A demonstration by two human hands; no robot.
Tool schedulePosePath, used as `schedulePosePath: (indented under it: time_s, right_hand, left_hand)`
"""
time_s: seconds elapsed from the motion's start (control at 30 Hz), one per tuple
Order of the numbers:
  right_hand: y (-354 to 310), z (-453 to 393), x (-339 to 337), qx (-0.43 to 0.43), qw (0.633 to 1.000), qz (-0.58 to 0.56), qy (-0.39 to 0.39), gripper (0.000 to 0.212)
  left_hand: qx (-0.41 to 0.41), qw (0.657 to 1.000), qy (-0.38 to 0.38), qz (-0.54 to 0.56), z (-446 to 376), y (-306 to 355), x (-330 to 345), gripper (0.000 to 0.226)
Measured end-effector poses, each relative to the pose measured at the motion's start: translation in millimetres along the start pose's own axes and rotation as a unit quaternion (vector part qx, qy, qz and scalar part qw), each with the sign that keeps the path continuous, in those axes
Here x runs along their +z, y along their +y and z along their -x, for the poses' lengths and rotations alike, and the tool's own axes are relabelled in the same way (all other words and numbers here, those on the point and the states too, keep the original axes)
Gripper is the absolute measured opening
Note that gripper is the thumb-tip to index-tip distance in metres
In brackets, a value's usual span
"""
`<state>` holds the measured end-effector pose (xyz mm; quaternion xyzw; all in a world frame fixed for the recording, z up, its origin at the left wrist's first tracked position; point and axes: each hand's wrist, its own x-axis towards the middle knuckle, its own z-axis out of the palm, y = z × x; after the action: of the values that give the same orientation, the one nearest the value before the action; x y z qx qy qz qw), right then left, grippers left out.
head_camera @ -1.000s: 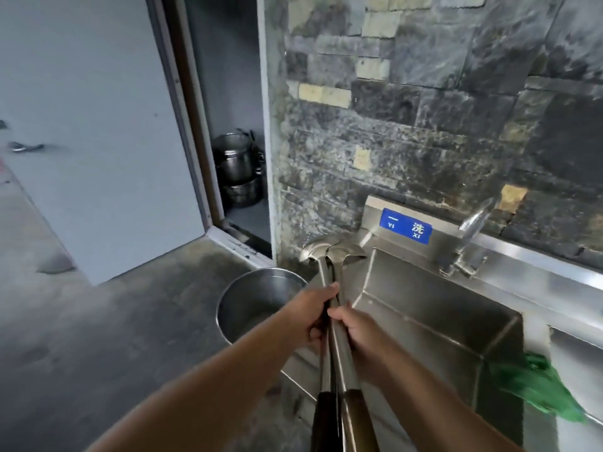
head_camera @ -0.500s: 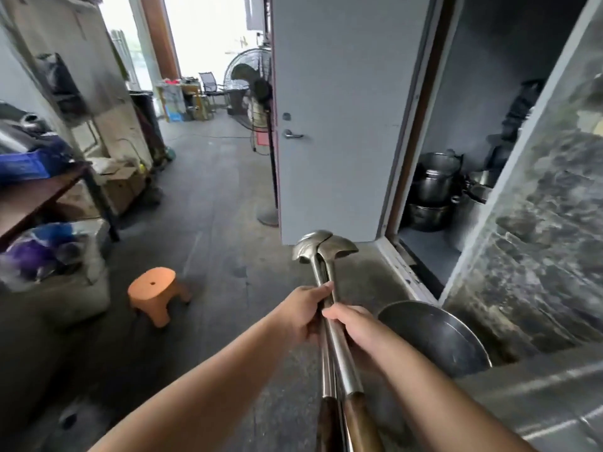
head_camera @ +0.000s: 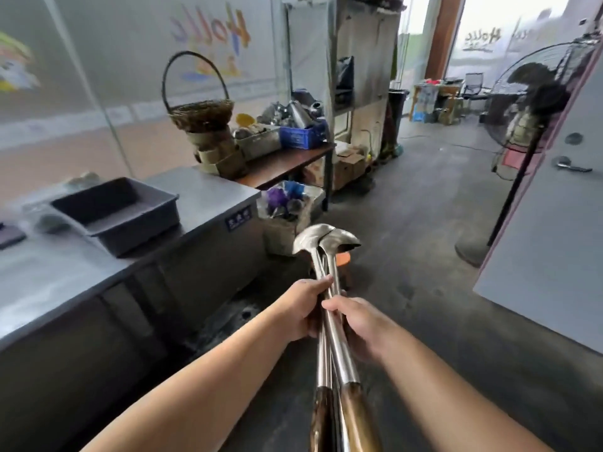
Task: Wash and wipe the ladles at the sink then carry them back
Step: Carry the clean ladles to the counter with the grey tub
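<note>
Ladles (head_camera: 326, 238) are held bundled at mid-shaft, bowls pointing far ahead, so neither slips while carried. Left hand (head_camera: 301, 309) and right hand (head_camera: 360, 324) fingers are wrapped around the shafts, right of the steel desk (head_camera: 195, 197).

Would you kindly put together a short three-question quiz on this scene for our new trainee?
1. True or false: both hands grip the ladles by their metal shafts, bowls pointing away from the person.
2. Which sits on the steel counter at the left? A) a grey tub B) a kettle C) a frying pan
3. Fill in: the wicker basket has a tall looped ____.

Key
1. True: the left hand and the right hand both hold them.
2. A
3. handle
</note>
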<state>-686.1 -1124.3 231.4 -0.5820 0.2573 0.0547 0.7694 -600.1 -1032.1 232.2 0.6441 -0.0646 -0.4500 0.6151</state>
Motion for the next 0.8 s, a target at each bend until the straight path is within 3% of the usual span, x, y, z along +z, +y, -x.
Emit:
schedulePosePath:
  time_s: [0.2, 0.37, 0.57, 0.8]
  right_hand:
    - [-8, -38, 66, 0.03, 0.985, 0.052, -0.161, 0.032]
    - [-9, -55, 129, 0.04, 0.964, 0.082, -0.251, 0.029]
    - [-9, -83, 216, 0.066, 0.947, 0.091, -0.3, 0.028]
    - [-13, -119, 307, 0.061, 0.938, 0.083, -0.33, 0.037]
  left_hand:
    - [0.023, 0.986, 0.14, 0.093, 33, -2, -74, 0.042]
    - [0.036, 0.966, 0.201, 0.16, 69, -7, -129, 0.043]
    - [0.058, 0.942, 0.248, 0.216, 99, -5, -210, 0.04]
    - [0.073, 0.944, 0.262, 0.187, 114, 15, -304, 0.039]
